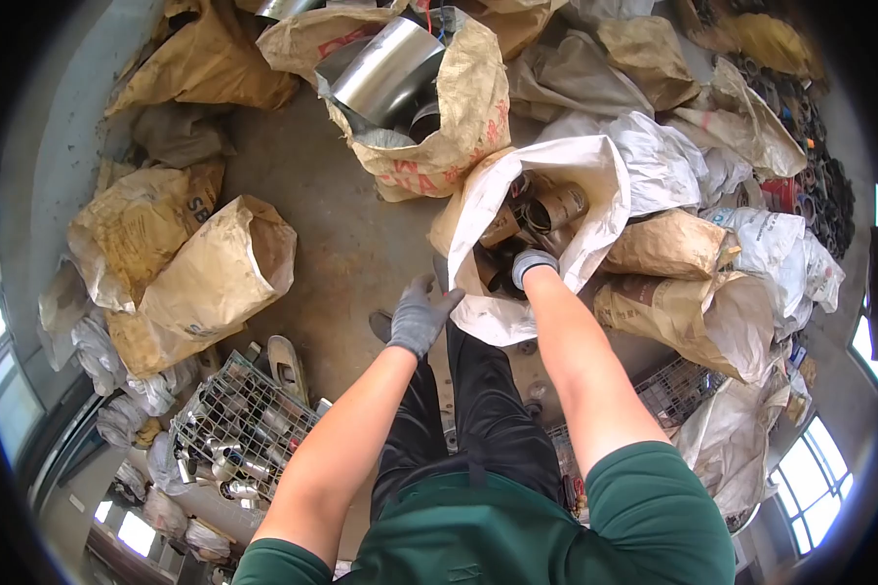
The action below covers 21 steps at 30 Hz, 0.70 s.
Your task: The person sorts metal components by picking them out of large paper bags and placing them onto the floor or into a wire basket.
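Note:
A white woven sack (605, 185) with its mouth folded wide stands in front of me, holding brownish metal cylinders (558, 207) and darker parts. My right hand (534, 263), in a grey-white glove, reaches down inside the sack; its fingers are hidden among the contents, so a hold cannot be made out. Just outside the sack's near left rim is my left hand (419, 317), in a grey glove. Its fingers are apart, the thumb lies close to or against the rim, and nothing shows in it.
Beyond stands a brown sack (478, 107) holding a large shiny metal cylinder (388, 70). Paper sacks (219, 258) lie on the left, near a wire basket (249, 419) of small metal parts. More sacks (668, 244) crowd the right. Bare concrete floor (337, 244) shows at centre left.

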### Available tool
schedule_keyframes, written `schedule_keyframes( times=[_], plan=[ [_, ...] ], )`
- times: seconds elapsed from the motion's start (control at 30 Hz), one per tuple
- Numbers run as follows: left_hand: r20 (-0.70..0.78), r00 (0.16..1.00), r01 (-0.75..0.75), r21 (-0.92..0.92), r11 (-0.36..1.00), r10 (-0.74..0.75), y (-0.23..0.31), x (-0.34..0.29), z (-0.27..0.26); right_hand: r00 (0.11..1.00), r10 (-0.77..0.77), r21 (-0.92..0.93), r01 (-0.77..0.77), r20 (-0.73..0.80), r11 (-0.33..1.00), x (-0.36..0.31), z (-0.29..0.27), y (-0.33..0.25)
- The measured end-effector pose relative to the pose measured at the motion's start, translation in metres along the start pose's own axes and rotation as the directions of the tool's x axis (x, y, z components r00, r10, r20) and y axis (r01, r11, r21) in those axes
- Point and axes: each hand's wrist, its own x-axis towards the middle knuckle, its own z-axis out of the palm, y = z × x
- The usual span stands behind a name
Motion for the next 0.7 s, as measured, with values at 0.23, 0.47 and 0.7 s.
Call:
schedule_keyframes(
  times=[0.23, 0.47, 0.7],
  plan=[
    [0.007, 0.976, -0.21, 0.305, 0.929, 0.219, 0.035, 0.005, -0.002, 0.984, 0.166, 0.088, -0.16, -0.064, 0.983, 0.023, 0.017, -0.01],
    [0.072, 0.983, -0.181, 0.255, 0.95, 0.168, 0.05, -0.013, 0.002, 0.918, -0.279, -0.062, 0.273, -0.283, 0.96, 0.003, 0.009, 0.033],
    [-0.048, 0.993, -0.113, -0.189, 0.975, 0.106, 0.041, -0.037, -0.017, 0.717, -0.34, 0.276, 0.593, -0.608, 0.757, -0.17, -0.052, 0.058]
  ],
)
